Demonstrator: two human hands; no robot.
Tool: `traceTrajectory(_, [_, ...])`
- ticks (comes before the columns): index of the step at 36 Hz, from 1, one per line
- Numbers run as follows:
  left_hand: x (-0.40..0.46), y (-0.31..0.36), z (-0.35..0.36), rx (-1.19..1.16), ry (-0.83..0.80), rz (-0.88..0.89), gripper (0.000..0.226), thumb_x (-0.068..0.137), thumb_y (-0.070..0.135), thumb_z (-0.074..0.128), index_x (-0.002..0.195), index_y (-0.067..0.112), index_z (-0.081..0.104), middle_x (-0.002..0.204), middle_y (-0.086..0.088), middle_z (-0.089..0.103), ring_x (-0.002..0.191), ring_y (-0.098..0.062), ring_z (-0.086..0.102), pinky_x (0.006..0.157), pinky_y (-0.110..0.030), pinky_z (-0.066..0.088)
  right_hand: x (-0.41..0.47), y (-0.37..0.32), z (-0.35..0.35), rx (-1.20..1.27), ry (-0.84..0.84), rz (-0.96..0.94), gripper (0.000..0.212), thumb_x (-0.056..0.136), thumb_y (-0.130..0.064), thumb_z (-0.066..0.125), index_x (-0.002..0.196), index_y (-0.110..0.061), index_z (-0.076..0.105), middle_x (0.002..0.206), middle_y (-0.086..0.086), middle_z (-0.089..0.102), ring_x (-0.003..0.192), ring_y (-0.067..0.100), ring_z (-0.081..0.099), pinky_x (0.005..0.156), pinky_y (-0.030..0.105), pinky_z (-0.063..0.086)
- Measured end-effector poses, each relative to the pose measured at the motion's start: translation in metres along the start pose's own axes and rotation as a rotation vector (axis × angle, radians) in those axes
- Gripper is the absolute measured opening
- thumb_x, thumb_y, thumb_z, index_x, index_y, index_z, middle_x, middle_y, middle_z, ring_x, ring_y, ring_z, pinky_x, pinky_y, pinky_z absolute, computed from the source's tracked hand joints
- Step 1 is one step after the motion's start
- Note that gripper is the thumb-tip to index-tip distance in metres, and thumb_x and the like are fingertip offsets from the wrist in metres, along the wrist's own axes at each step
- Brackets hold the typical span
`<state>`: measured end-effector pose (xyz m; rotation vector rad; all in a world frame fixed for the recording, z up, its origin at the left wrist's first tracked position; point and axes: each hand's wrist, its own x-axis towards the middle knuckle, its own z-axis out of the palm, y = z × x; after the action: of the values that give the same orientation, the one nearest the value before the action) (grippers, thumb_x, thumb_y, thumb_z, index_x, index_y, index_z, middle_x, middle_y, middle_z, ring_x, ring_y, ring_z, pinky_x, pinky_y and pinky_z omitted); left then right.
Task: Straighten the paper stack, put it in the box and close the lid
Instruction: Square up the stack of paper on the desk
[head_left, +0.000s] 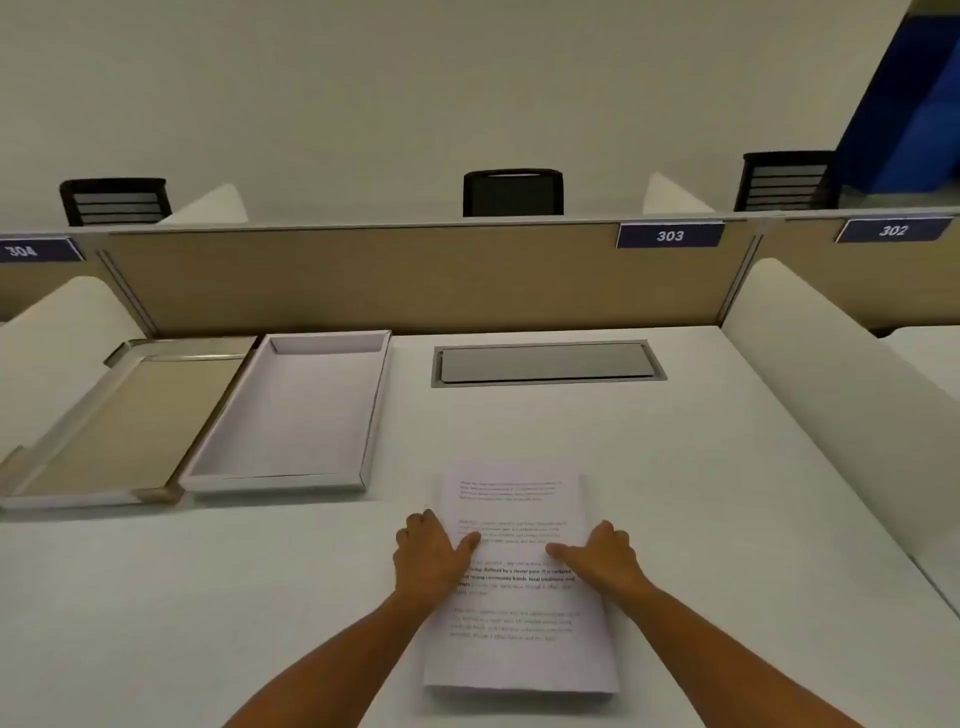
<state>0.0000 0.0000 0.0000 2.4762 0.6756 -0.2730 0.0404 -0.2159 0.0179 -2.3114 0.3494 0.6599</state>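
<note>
Both hands, left (431, 558) and right (605, 558), lie flat with fingers spread open, gripping nothing, pressing the paper stack (519, 587) at six o'clock on the surface (675, 467); box (291, 415) and lid (124, 421) lie open at ten o'clock.

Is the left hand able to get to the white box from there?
Probably yes. The left hand rests on the paper, and only bare table lies between it and the open box.

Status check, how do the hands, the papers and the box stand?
Left hand and right hand flat on paper stack, gripping nothing. Box open and empty, lid beside it. Path clear.
</note>
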Motion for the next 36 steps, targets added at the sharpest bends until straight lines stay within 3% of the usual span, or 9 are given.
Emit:
traceTrajectory(4, [0.000, 0.012, -0.001, -0.116, -0.009, -0.103, 0.079, 0.086, 0.061, 0.060, 0.139, 0.005, 0.041, 0.140, -0.016, 0.046, 0.131, -0.033, 0.045, 0.104, -0.046, 0.045, -0.002, -0.009, -0.003, 0.136, -0.110, 0.063, 0.067, 0.080, -0.036, 0.079, 0.133, -0.003, 0.055, 0.130, 0.017, 0.063, 0.116, 0.033, 0.064, 0.101, 0.045, 0.055])
traceTrajectory(8, [0.003, 0.027, 0.001, -0.338, -0.079, -0.184, 0.081, 0.084, 0.057, 0.067, 0.139, 0.002, 0.043, 0.141, -0.018, 0.046, 0.131, -0.036, 0.046, 0.107, -0.048, 0.045, -0.001, -0.016, 0.000, 0.083, -0.078, 0.091, 0.054, 0.080, -0.026, 0.078, 0.125, -0.002, 0.060, 0.125, 0.016, 0.066, 0.115, 0.033, 0.064, 0.101, 0.045, 0.054])
traceTrajectory(14, [0.016, 0.026, -0.009, -0.563, -0.162, -0.298, 0.057, 0.085, 0.039, 0.071, 0.126, 0.002, 0.059, 0.125, -0.017, 0.064, 0.115, -0.035, 0.061, 0.102, -0.048, 0.052, 0.006, -0.021, 0.000, 0.083, -0.083, 0.147, 0.062, 0.077, -0.020, 0.082, 0.128, 0.001, 0.055, 0.128, 0.018, 0.063, 0.119, 0.034, 0.061, 0.102, 0.045, 0.053])
traceTrajectory(19, [0.021, 0.031, -0.014, -0.566, -0.202, -0.337, 0.042, 0.082, 0.027, 0.066, 0.116, 0.003, 0.060, 0.117, -0.018, 0.065, 0.108, -0.036, 0.062, 0.098, -0.048, 0.054, 0.010, -0.020, 0.002, 0.049, -0.082, 0.161, 0.068, 0.077, -0.026, 0.081, 0.133, -0.001, 0.051, 0.129, 0.016, 0.062, 0.121, 0.033, 0.059, 0.103, 0.043, 0.052])
traceTrajectory(30, [0.033, 0.031, -0.012, -0.748, -0.278, -0.404, 0.055, 0.080, 0.019, 0.067, 0.131, 0.000, 0.056, 0.132, -0.025, 0.057, 0.121, -0.043, 0.056, 0.100, -0.056, 0.052, 0.016, -0.020, 0.000, 0.035, -0.091, 0.174, 0.061, 0.077, -0.024, 0.081, 0.128, -0.001, 0.056, 0.131, 0.016, 0.060, 0.124, 0.032, 0.055, 0.102, 0.039, 0.052])
traceTrajectory(36, [0.029, 0.041, -0.016, -0.842, -0.273, -0.412, 0.065, 0.084, 0.010, 0.069, 0.139, -0.003, 0.038, 0.122, -0.025, 0.063, 0.107, -0.040, 0.067, 0.085, -0.051, 0.059, 0.017, -0.019, -0.002, 0.054, -0.103, 0.156, 0.061, 0.080, -0.021, 0.079, 0.131, 0.001, 0.054, 0.135, 0.016, 0.056, 0.126, 0.033, 0.054, 0.104, 0.040, 0.051])
